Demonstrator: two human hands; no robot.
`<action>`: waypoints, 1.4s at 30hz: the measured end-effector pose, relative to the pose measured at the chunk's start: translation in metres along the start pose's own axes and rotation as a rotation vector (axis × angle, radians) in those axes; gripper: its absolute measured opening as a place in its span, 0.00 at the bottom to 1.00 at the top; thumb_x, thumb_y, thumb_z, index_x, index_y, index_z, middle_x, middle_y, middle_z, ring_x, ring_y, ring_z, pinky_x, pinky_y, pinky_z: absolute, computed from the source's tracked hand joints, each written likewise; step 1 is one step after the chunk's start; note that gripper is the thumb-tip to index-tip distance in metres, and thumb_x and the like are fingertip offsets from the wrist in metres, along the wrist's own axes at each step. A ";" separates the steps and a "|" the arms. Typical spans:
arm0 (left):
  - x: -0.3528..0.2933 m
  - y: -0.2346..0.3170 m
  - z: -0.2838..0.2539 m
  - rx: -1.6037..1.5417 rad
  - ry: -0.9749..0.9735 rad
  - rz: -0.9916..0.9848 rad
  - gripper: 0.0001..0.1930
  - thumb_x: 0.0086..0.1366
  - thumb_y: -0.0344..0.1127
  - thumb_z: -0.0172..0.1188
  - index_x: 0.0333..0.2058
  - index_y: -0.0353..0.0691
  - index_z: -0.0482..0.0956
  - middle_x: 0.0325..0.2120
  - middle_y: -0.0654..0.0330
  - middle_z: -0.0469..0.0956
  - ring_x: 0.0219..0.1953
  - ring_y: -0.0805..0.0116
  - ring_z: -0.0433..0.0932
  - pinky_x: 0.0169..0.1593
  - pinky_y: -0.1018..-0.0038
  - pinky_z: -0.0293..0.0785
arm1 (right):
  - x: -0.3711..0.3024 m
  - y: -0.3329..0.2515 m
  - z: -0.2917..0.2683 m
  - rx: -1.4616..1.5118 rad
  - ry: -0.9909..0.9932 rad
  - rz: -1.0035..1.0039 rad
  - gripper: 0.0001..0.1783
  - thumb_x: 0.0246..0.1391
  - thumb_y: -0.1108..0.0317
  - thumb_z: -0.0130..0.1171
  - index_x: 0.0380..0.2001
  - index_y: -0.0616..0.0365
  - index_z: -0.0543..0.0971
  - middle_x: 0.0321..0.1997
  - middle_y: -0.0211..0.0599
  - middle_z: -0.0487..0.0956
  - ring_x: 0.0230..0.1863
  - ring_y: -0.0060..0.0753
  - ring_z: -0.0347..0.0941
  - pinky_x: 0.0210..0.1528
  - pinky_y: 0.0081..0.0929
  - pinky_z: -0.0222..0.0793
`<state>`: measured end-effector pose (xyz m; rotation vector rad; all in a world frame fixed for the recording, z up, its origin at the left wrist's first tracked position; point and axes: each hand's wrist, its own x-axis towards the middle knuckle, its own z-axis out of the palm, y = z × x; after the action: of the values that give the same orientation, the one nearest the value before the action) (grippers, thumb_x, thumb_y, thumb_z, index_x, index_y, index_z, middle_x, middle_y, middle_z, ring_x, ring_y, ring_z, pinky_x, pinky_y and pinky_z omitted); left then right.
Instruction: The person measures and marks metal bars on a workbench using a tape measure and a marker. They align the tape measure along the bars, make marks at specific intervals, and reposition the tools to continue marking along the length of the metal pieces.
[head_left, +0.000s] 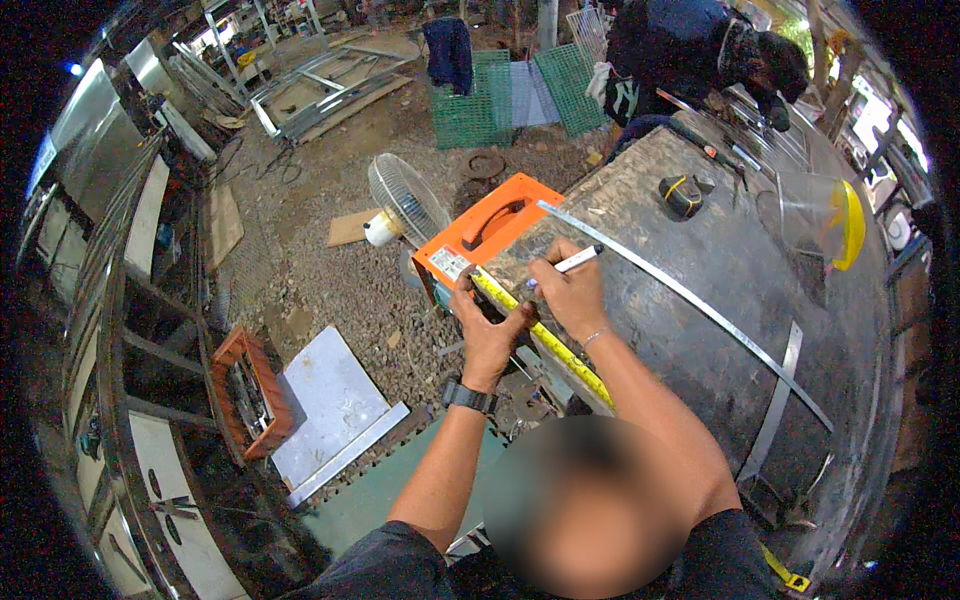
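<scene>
A yellow tape measure blade [560, 348] stretches along the near edge of a dark worktable [690, 290]. My left hand [487, 338], a black watch on its wrist, pinches the blade near its far end, thumb and fingers on either side. Just right of it, my right hand [578, 300] is closed around a white marker [577, 259], its writing end down beside the blade. An orange machine with a black handle [490, 225] stands directly beyond both hands. Whether the marker touches a surface is too small to tell.
On the table lie long metal strips [680, 288], a black-and-yellow tape measure case [684, 196] and a face shield with a yellow band [848, 225]. Another person [690, 60] bends over the far end. A fan [408, 200] stands left; a brick-red frame [245, 395] lies lower left.
</scene>
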<state>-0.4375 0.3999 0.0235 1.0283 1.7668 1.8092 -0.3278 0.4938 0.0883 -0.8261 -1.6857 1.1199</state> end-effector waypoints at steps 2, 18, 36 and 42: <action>0.002 -0.001 0.000 0.003 -0.012 0.004 0.52 0.50 0.36 0.79 0.69 0.38 0.55 0.62 0.47 0.59 0.65 0.51 0.61 0.70 0.59 0.58 | -0.001 -0.001 0.002 0.044 0.002 0.040 0.13 0.54 0.69 0.60 0.20 0.58 0.68 0.18 0.26 0.69 0.21 0.17 0.64 0.23 0.26 0.60; -0.001 0.014 -0.003 0.000 -0.031 -0.048 0.53 0.49 0.33 0.75 0.70 0.38 0.53 0.62 0.50 0.58 0.66 0.53 0.59 0.71 0.61 0.57 | 0.000 -0.007 0.006 -0.046 0.029 -0.030 0.16 0.52 0.71 0.60 0.17 0.58 0.64 0.16 0.24 0.62 0.22 0.16 0.56 0.23 0.28 0.54; -0.002 0.010 -0.003 0.015 -0.040 -0.054 0.54 0.50 0.34 0.77 0.71 0.37 0.52 0.64 0.50 0.57 0.68 0.55 0.58 0.73 0.62 0.56 | -0.002 0.000 0.007 -0.136 0.058 -0.084 0.15 0.49 0.71 0.60 0.18 0.61 0.64 0.15 0.33 0.62 0.21 0.21 0.56 0.22 0.33 0.55; -0.001 0.006 -0.004 -0.009 -0.053 -0.058 0.55 0.50 0.36 0.79 0.71 0.37 0.51 0.65 0.50 0.57 0.68 0.54 0.58 0.73 0.62 0.56 | -0.006 -0.003 0.009 -0.130 0.097 -0.068 0.16 0.49 0.71 0.61 0.17 0.60 0.64 0.14 0.33 0.60 0.20 0.19 0.54 0.21 0.35 0.54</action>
<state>-0.4385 0.3955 0.0293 1.0021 1.7372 1.7378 -0.3342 0.4850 0.0874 -0.8835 -1.7061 0.9168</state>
